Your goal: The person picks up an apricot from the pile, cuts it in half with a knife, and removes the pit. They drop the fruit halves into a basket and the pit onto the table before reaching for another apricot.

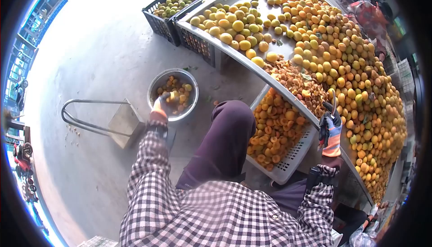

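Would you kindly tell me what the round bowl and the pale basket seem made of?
Round bowl: probably stainless steel, polished, judging by its shiny silvery rim. Pale basket: likely moulded plastic, matte, given the rows of holes through its wall.

A round, shiny metal bowl sits upright on the floor, well apart from the counter's near edge, partly filled with yellow and orange fruit. A thin, curved metal tool juts from the right hand at that edge, beside heaped round fruit.
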Motion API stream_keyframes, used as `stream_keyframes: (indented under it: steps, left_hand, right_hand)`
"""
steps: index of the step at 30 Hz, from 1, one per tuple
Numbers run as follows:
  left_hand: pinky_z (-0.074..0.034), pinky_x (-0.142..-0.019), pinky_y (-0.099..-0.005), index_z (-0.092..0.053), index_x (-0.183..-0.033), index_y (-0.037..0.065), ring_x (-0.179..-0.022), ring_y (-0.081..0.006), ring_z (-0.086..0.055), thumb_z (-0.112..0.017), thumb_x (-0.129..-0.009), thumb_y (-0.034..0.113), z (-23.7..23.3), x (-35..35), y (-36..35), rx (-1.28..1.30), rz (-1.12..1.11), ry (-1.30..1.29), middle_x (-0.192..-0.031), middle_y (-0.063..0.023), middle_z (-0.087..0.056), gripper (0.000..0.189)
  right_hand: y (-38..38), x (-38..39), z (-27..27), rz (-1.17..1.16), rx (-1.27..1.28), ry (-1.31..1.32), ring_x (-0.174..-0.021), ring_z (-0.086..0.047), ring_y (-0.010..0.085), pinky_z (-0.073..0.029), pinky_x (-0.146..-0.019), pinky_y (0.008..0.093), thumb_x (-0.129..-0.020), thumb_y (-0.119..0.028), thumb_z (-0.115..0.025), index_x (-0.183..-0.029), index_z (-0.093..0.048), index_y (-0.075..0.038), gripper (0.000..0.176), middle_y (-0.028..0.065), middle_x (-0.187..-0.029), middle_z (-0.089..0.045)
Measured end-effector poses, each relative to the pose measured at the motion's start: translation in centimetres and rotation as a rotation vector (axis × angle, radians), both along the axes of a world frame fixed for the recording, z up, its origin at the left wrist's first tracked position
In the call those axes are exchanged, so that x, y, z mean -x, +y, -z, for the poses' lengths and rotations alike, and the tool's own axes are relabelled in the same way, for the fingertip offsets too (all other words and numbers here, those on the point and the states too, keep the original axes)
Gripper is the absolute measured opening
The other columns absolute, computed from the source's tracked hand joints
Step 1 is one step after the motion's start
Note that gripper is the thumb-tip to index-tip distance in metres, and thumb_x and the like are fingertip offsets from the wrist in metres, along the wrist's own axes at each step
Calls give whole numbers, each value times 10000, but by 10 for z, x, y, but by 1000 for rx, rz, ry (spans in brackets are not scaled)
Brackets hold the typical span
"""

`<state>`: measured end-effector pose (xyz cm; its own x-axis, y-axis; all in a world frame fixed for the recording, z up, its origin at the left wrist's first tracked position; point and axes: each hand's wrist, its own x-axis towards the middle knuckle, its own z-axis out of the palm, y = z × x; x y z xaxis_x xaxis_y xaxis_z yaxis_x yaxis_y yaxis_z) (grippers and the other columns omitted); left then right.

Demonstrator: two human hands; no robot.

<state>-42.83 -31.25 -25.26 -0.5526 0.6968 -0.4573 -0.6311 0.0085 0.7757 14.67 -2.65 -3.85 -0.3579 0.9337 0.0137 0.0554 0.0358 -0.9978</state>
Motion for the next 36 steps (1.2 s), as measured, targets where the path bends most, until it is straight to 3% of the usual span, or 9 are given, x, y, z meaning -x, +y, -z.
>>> stream_keyframes:
  steps: [2, 4, 19, 25, 27, 29, 31, 33, 36]
  left_hand:
    - [-562, -915, -440, -469, -1264, -16, -1072, -331, -586, -568, -914, 68, 27, 27, 21, -17, 192, 419, -1162, -207, -558, 373]
    - [-494, -987, -465, -348, -1392, 29, -1254, -364, -473, -449, -976, 211, -3, 20, 48, 38, -322, -223, -1468, -203, -343, 465]
    - [-362, -1109, -457, -423, -1353, 34, -1316, -335, -434, -273, -1013, 192, -25, 16, -12, 89, -380, -247, -1423, -171, -435, 403]
    - [-331, -1132, -376, -465, -1332, 63, -1289, -200, -474, -263, -1013, 219, -71, 33, -34, 100, -572, -302, -1394, -90, -507, 409]
    - [-396, -1077, -395, -519, -1281, 58, -1234, -236, -516, -366, -990, 197, -83, 43, -30, 16, -513, -282, -1310, -104, -570, 356]
    - [-468, -990, -396, -569, -1225, 52, -1161, -274, -557, -470, -953, 154, -87, 47, -10, -370, -22, -182, -1195, -123, -624, 307]
    - [-509, -915, -387, -579, -1219, 42, -1068, -285, -601, -525, -927, 110, -80, 48, 54, -392, 124, 369, -1115, -128, -648, 305]
    - [-507, -919, -359, -568, -1236, 34, -1026, -256, -622, -523, -939, 95, -195, -56, 111, -352, 158, -75, -1091, -123, -654, 306]
    - [-519, -914, -357, -499, -1339, 40, -1092, -232, -611, -498, -949, 76, -254, -151, 186, -413, 403, 15, -1210, -114, -627, 393]
  right_hand:
    - [-2, -3, 2, 21, 14, -10, -582, -500, 43, -403, -528, 173, -919, -48, -556, -1300, -514, 20, 389, -25, -682, -527]
    - [-2, -13, 4, 6, -1, 26, -597, -512, 52, -405, -529, 173, -891, -48, -558, -1309, -497, 36, 431, -20, -701, -529]
    - [-5, -45, 5, 39, -22, 62, -596, -513, 53, -406, -527, 168, -915, -23, -535, -1296, -511, 27, 386, -5, -725, -549]
    - [-20, -46, -19, 101, 53, 70, -526, -467, 16, -350, -448, 162, -911, -56, -563, -1316, -520, -6, 410, -18, -684, -548]
    - [-19, -40, -20, 132, 45, 87, -487, -421, -1, -296, -414, 162, -908, -69, -581, -1299, -548, -28, 394, -44, -662, -535]
    - [-11, -52, -16, 234, 35, 145, -479, -412, 6, -279, -413, 166, -907, -80, -597, -1240, -609, -62, 333, -55, -668, -536]
    - [-2, -64, -18, 390, -44, 129, -476, -404, 12, -263, -414, 168, -895, -87, -621, -1183, -658, -108, 291, -61, -667, -551]
    - [3, -76, -38, 505, 13, 108, -449, -399, 21, -272, -398, 182, -893, -99, -634, -1146, -682, -125, 258, -48, -653, -566]
    - [20, -105, -35, 538, -33, 86, -351, -387, 53, -275, -317, 221, -923, -109, -600, -1149, -653, -107, 232, -10, -628, -580]
